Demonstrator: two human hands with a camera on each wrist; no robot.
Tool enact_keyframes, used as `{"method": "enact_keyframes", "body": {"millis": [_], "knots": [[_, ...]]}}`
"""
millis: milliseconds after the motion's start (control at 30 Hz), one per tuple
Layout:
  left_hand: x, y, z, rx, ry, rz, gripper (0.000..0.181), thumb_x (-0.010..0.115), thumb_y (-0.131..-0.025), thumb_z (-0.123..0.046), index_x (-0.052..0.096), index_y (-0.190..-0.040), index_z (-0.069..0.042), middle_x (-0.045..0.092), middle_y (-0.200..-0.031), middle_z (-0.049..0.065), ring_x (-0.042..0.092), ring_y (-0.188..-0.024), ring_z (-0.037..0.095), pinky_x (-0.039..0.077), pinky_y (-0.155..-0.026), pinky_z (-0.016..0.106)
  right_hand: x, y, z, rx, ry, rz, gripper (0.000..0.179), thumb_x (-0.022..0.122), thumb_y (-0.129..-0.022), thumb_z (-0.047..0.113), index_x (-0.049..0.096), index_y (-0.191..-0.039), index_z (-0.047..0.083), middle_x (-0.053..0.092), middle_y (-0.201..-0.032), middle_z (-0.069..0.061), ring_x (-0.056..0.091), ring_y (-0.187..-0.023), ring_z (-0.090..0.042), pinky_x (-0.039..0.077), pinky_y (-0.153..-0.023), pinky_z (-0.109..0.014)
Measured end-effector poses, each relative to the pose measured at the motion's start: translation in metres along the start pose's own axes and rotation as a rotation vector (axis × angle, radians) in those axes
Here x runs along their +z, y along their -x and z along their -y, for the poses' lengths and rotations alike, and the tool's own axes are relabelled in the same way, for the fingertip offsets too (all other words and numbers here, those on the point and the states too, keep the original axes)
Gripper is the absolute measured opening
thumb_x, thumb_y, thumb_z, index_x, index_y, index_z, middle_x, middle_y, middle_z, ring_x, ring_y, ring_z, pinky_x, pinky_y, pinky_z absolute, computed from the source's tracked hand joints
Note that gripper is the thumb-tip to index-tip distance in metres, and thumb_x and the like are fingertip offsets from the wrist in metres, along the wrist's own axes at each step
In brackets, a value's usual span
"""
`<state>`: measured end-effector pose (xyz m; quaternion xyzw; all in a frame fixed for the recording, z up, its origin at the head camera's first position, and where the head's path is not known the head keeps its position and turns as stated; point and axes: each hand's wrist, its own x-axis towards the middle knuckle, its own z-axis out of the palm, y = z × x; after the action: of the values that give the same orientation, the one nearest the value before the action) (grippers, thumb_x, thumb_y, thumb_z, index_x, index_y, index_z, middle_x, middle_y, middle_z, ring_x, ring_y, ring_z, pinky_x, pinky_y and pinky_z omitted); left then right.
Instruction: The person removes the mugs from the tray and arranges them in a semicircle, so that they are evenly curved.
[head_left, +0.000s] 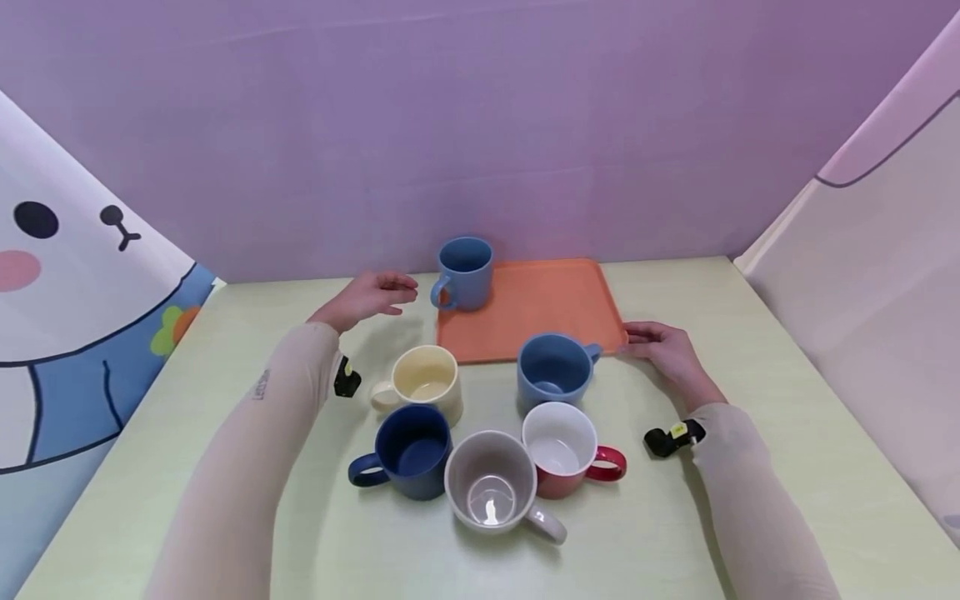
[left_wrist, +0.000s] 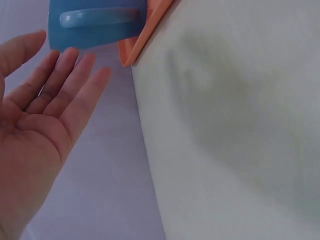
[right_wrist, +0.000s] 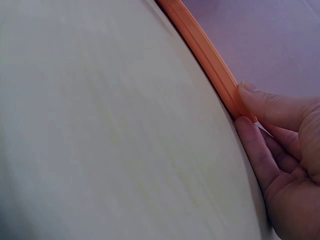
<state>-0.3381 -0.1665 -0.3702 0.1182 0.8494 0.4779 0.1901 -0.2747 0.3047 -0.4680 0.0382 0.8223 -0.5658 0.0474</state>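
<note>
A blue mug (head_left: pixel 466 275) stands upright on the left part of an orange tray (head_left: pixel 551 308), its handle toward the left. My left hand (head_left: pixel 372 298) is held just left of that mug, apart from it. In the left wrist view the fingers (left_wrist: pixel 82 95) are extended, the palm shows, and the mug (left_wrist: pixel 95 35) is beyond the fingertips. At the tray's near right corner, my right hand (head_left: pixel 663 350) grips the rim. The right wrist view shows the thumb (right_wrist: pixel 270 107) on the tray's edge (right_wrist: pixel 210 55) and a finger below it at the corner.
Several mugs stand close together in front of the tray: a second blue mug (head_left: pixel 555 369), a cream mug (head_left: pixel 427 379), a navy mug (head_left: pixel 414 450), a red mug with a white inside (head_left: pixel 561 450) and a greyish mug (head_left: pixel 491 483). A purple backdrop (head_left: pixel 480 133) rises behind the table (head_left: pixel 315 517).
</note>
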Motion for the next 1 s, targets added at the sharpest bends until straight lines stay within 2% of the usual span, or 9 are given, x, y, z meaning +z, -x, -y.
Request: {"method": "enact_keyframes", "body": {"millis": [133,367,533,667,833,1000], "knots": [[0.006,-0.011,-0.011,-0.029,-0.022,0.009,0.044,0.056,-0.102,-0.015,0.048,-0.138,0.009,0.051,-0.14,0.026,0.047,-0.13,0.042,0.043,-0.104,0.052,0.001,0.001,0.001,0.004,0.005,0.0,0.052,0.069,-0.091,0.001,0.052,-0.139,-0.006,0.054,-0.137,-0.028,0.06,-0.095,0.002,0.048,-0.085,-0.012],[0.018,-0.025,-0.021,-0.033,-0.079,0.015,0.043,0.061,-0.099,-0.015,0.055,-0.132,0.01,0.059,-0.132,0.024,0.055,-0.122,0.034,0.049,-0.1,0.046,0.003,0.0,0.002,0.013,0.03,0.005,0.052,0.068,-0.092,0.002,0.051,-0.14,-0.004,0.055,-0.137,-0.026,0.062,-0.109,-0.014,0.047,-0.099,-0.025],[0.02,-0.031,-0.019,-0.016,-0.099,0.019,0.039,0.061,-0.097,-0.009,0.056,-0.129,0.013,0.062,-0.127,0.027,0.058,-0.117,0.036,0.048,-0.1,0.049,0.005,-0.001,0.001,0.008,0.018,0.0,0.049,0.067,-0.092,0.0,0.053,-0.139,-0.006,0.056,-0.136,-0.026,0.062,-0.1,-0.005,0.048,-0.091,-0.016],[0.022,-0.033,-0.02,-0.01,-0.138,0.007,0.036,0.062,-0.097,-0.01,0.059,-0.126,0.011,0.064,-0.123,0.026,0.061,-0.114,0.036,0.05,-0.097,0.047,0.005,-0.001,0.001,0.008,0.004,-0.006,0.049,0.069,-0.091,0.001,0.054,-0.137,-0.006,0.058,-0.133,-0.026,0.06,-0.093,0.003,0.047,-0.085,-0.011],[0.027,-0.035,-0.022,0.011,-0.184,-0.045,0.03,0.067,-0.095,-0.014,0.065,-0.114,0.009,0.07,-0.111,0.023,0.065,-0.097,0.028,0.056,-0.082,0.031,0.005,-0.002,0.0,0.0,0.006,-0.008,0.049,0.07,-0.091,0.001,0.055,-0.137,-0.006,0.059,-0.132,-0.027,0.061,-0.093,0.002,0.048,-0.083,-0.011],[0.031,-0.038,-0.022,0.044,-0.195,-0.07,0.022,0.068,-0.094,-0.012,0.067,-0.102,0.008,0.071,-0.103,0.025,0.061,-0.079,0.02,0.051,-0.066,0.022,0.004,-0.003,-0.002,0.007,0.015,-0.007,0.048,0.069,-0.092,0.001,0.054,-0.137,-0.006,0.058,-0.133,-0.026,0.061,-0.098,-0.003,0.048,-0.084,-0.012]]}}
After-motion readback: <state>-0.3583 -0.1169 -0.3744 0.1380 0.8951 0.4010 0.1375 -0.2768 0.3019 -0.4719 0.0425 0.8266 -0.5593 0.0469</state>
